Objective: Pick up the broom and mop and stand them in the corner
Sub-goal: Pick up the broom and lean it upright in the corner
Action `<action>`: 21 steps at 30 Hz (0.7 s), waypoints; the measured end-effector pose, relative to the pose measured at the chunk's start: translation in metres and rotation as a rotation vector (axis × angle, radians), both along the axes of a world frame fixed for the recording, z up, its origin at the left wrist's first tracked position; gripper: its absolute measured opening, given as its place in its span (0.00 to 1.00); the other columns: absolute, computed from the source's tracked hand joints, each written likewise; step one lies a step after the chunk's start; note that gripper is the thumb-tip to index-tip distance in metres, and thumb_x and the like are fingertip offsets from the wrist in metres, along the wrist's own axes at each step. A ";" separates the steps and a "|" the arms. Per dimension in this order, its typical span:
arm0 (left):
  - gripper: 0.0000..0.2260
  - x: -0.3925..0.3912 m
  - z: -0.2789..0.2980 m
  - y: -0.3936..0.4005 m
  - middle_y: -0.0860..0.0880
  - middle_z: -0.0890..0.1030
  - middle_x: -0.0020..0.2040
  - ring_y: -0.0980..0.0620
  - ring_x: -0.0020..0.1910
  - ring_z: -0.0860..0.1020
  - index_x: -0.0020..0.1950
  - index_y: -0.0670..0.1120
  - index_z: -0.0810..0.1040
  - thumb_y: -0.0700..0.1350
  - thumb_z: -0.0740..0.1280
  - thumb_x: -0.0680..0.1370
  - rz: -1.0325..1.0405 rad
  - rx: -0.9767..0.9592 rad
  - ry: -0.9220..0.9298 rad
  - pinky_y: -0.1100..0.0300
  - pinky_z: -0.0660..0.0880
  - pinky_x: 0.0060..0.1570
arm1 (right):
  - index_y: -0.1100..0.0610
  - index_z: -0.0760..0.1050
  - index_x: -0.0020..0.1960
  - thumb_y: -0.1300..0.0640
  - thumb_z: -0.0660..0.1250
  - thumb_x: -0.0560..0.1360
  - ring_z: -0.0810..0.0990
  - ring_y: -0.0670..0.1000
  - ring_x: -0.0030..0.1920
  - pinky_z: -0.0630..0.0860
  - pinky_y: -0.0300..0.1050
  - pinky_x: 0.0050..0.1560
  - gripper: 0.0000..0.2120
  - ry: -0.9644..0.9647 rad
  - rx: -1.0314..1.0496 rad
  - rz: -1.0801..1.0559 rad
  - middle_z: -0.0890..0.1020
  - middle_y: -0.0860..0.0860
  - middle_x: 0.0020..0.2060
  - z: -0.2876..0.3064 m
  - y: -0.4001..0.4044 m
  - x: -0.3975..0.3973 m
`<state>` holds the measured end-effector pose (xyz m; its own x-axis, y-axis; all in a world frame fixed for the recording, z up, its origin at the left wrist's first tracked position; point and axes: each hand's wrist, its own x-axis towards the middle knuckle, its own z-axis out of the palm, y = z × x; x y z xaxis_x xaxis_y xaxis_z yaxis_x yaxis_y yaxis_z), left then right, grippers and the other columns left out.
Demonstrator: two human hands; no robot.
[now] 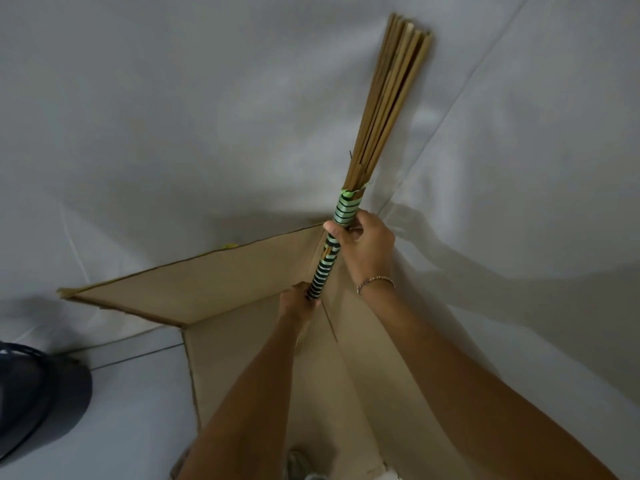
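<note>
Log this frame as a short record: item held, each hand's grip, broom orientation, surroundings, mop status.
item held: broom, stick bundle with a green-and-black striped wrapped handle
right hand: right hand closed around the upper handle, just below the sticks
left hand: left hand closed around the lower handle
orientation: stick end pointing up toward the wall corner
surroundings: flattened cardboard below the hands; dark object at lower left
mop: not in view
</note>
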<state>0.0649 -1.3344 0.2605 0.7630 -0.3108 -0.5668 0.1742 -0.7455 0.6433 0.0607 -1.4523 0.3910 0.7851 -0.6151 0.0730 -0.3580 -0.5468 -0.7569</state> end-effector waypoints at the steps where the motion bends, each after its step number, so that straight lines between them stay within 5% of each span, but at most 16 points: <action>1: 0.14 0.000 -0.003 -0.001 0.40 0.84 0.54 0.44 0.55 0.81 0.58 0.40 0.78 0.41 0.69 0.73 -0.021 0.014 -0.017 0.54 0.76 0.55 | 0.57 0.79 0.45 0.43 0.72 0.68 0.78 0.49 0.38 0.72 0.37 0.37 0.17 0.016 -0.017 -0.009 0.81 0.53 0.40 -0.004 -0.001 0.000; 6: 0.14 -0.007 0.010 0.014 0.41 0.83 0.56 0.43 0.55 0.81 0.59 0.43 0.78 0.39 0.62 0.75 -0.024 0.068 -0.152 0.56 0.75 0.53 | 0.61 0.79 0.46 0.48 0.68 0.74 0.81 0.56 0.43 0.77 0.48 0.43 0.16 0.115 0.084 -0.112 0.84 0.57 0.41 -0.001 -0.004 -0.001; 10: 0.14 -0.023 0.052 0.047 0.38 0.84 0.51 0.40 0.51 0.82 0.58 0.43 0.78 0.37 0.59 0.76 0.033 -0.001 -0.263 0.53 0.77 0.52 | 0.61 0.80 0.54 0.56 0.59 0.79 0.81 0.58 0.50 0.69 0.39 0.43 0.13 0.236 0.061 -0.150 0.84 0.59 0.49 0.022 0.016 -0.020; 16: 0.13 -0.062 0.136 0.134 0.36 0.82 0.54 0.39 0.52 0.81 0.61 0.40 0.74 0.40 0.58 0.78 -0.171 0.030 -0.353 0.52 0.77 0.51 | 0.66 0.78 0.52 0.60 0.57 0.79 0.79 0.62 0.50 0.74 0.50 0.49 0.14 0.356 0.021 0.053 0.82 0.64 0.48 0.068 0.091 -0.105; 21: 0.21 -0.109 0.208 0.236 0.36 0.70 0.70 0.40 0.67 0.70 0.72 0.37 0.62 0.44 0.56 0.80 -0.362 0.220 -0.248 0.50 0.67 0.67 | 0.68 0.74 0.53 0.59 0.55 0.80 0.78 0.63 0.52 0.71 0.50 0.50 0.14 0.439 0.002 0.136 0.80 0.66 0.51 0.114 0.179 -0.192</action>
<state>-0.0443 -1.0986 0.4688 0.7488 -0.4738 -0.4636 -0.2595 -0.8531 0.4527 -0.1313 -1.2734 0.5050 0.8153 -0.5039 -0.2852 -0.5697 -0.6100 -0.5508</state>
